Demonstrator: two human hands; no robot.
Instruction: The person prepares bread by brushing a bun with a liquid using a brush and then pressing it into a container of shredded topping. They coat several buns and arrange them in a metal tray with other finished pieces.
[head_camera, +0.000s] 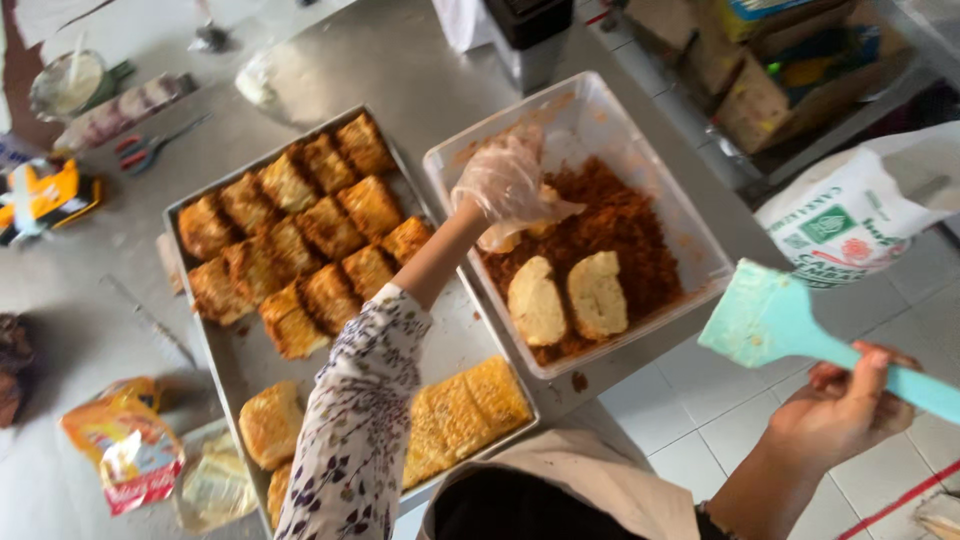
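My left hand (508, 185), in a thin clear glove, is closed on a pale bread piece (528, 226) over the clear plastic tub (640, 150) of reddish-brown shredded topping (625, 225). Two pale bread pieces (565, 297) lie on the topping at the tub's near side. Off the table edge, over the tiled floor, my right hand (840, 410) grips the handle of a light teal spatula (775, 325). A metal baking tray (250, 365) to the left holds several topping-coated pieces (295, 230) and plain golden ones (465, 405).
A white printed sack (850, 215) stands at the right. Scissors (150, 148), a round tub with a spoon (68, 85) and a wrapped pack lie at the far left. A knife (150, 320) and opened packets (130, 445) sit near the tray's left side.
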